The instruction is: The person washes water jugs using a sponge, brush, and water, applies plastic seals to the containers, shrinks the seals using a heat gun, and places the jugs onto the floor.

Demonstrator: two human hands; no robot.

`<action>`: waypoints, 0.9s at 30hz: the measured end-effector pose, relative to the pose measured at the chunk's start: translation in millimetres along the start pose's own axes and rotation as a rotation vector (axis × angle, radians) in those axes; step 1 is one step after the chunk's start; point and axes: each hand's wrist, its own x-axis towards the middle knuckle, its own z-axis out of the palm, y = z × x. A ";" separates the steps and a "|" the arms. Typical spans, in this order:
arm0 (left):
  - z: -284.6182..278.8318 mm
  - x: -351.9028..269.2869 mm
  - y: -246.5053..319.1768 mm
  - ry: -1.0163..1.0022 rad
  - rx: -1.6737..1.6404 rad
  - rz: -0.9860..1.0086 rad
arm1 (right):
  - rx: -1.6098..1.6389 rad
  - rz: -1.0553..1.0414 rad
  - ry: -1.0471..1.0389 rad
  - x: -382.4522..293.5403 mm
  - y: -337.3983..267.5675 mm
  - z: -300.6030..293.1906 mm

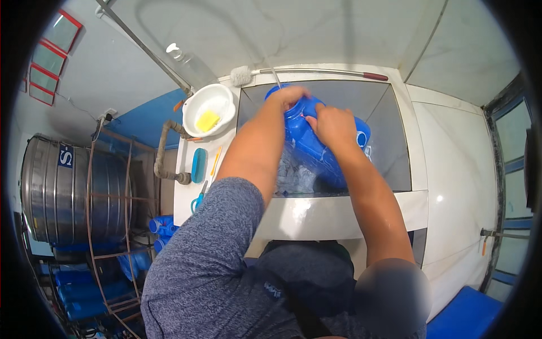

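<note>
A large blue plastic water jug [315, 146] lies tilted in the grey-lined sink [389, 127], its neck end toward the back left. My left hand [292, 96], blurred, lies across the neck; how its fingers close there is unclear. Gripping the upper side of the jug, my right hand [336, 125] has its fingers curled near the handle area. A thin pale line [274, 75], either water or a tube, comes down to the jug's neck end. Splashed water [294, 171] shows in the sink below the jug. A round blue-and-white fitting [361, 138] is beside my right wrist.
A long-handled brush [313, 72] lies along the back ledge. On the left counter are a white basin [192, 116] with a yellow sponge [208, 121], a blue scrub brush [198, 165], an orange small brush [216, 161], scissors [198, 201] and a clear pump bottle [192, 65].
</note>
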 end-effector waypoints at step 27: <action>-48.0 -70.0 -26.8 0.267 0.144 0.471 | 1.223 0.355 0.018 -122.7 66.2 -118.3</action>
